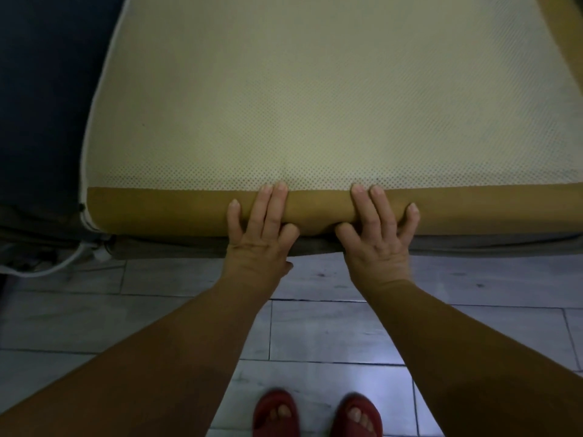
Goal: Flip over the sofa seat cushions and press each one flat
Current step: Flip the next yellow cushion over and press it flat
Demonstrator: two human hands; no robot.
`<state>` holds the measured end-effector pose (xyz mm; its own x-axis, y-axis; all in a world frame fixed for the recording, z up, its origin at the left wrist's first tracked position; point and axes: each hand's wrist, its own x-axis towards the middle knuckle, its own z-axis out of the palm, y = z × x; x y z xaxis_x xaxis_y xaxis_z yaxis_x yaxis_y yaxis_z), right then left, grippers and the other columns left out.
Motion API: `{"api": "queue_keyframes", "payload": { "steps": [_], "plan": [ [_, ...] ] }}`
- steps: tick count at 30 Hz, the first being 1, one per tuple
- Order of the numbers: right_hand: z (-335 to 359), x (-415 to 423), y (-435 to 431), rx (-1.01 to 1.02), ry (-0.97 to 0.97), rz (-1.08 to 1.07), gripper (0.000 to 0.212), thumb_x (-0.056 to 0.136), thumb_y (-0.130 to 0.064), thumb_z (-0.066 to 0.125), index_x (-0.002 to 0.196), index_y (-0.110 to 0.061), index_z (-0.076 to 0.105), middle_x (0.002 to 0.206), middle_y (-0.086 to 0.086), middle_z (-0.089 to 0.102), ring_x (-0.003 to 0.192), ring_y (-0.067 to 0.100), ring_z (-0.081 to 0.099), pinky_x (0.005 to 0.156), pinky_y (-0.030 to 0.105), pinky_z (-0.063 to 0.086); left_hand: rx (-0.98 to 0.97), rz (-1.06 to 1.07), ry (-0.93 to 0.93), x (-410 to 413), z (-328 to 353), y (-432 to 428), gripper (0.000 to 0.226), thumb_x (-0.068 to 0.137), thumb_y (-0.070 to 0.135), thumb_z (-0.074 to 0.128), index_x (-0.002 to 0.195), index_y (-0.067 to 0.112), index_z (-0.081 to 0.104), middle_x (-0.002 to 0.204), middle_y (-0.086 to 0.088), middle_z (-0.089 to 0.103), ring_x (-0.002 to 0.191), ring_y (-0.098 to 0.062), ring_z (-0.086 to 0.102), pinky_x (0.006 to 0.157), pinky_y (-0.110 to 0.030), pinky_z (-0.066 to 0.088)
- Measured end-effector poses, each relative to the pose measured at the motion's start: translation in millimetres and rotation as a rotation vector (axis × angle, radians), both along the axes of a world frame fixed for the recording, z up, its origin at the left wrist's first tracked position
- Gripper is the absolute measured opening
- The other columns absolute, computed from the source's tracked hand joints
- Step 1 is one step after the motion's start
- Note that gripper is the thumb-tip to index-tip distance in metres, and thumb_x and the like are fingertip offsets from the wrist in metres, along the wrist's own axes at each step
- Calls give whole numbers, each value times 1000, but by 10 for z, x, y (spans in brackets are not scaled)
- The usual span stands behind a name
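Grey floor tiles [318, 332] lie below both grips, where red slippers [265, 405] stand. Just beyond the fingertips spreads the seat cushion [315, 99], its cream, dot-patterned mesh face upward. This is likely the non-slip underside, so the flip looks done here. Left grip [262, 228] and right grip [378, 231] sit side by side on the rounded mustard front band [157, 209]. Fingers drape over its top and thumbs dig into its face, clasping the edge, and the soft filling dents between the thumbs. That hold suits tugging the cushion square on the grey sofa base [473, 244] under the palms before pressing. Left of the left grip are dark blue upholstery [47, 105] and a white cable [72, 257].
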<state>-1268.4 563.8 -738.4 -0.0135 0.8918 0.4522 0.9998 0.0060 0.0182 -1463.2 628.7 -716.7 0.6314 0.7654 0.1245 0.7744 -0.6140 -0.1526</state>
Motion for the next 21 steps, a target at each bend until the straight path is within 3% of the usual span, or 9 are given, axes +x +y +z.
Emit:
{"api": "queue_keyframes", "payload": {
  "steps": [4, 8, 12, 17, 21],
  "plan": [
    [319, -69, -45, -180, 126, -23, 20, 68, -6, 72, 75, -20, 60, 157, 7, 22, 145, 34, 17, 110, 65, -2, -141, 60, -42, 63, 183, -72, 47, 53, 29, 89, 84, 18, 56, 157, -15, 10, 145, -36, 9, 108, -64, 6],
    [615, -122, -30, -254, 219, -62, 27, 70, -8, 78, 67, -21, 54, 158, 5, 25, 146, 33, 16, 111, 67, 4, -226, 131, 15, 175, 533, -95, 13, 79, 30, 73, 80, 26, 60, 160, -9, -10, 145, -34, -12, 110, -63, 4],
    [1105, -83, -30, -298, 219, -26, 30, 74, -9, 76, 66, -20, 50, 160, 7, 23, 147, 36, 14, 111, 68, 6, -242, 114, 22, 158, 1066, -76, 19, 87, 31, 64, 76, 28, 48, 160, -10, -16, 144, -33, -20, 111, -62, 0],
    [2270, 32, -102, -389, 159, 26, 19, 77, -10, 71, 74, -19, 54, 161, 13, 17, 147, 39, 10, 110, 68, 6, -309, 4, 4, 122, 2307, -88, 20, 93, 32, 56, 76, 30, 45, 160, -13, -14, 145, -33, -19, 111, -62, -3],
    [3372, 115, -38, -513, 36, 36, 9, 92, -17, 54, 96, -25, 53, 163, 8, -9, 147, 34, -10, 114, 62, -1, -358, -21, 34, 147, 3330, 1, 18, 98, 35, 47, 81, 29, 49, 160, -11, -16, 145, -29, -22, 112, -63, -9]
  ]
}}
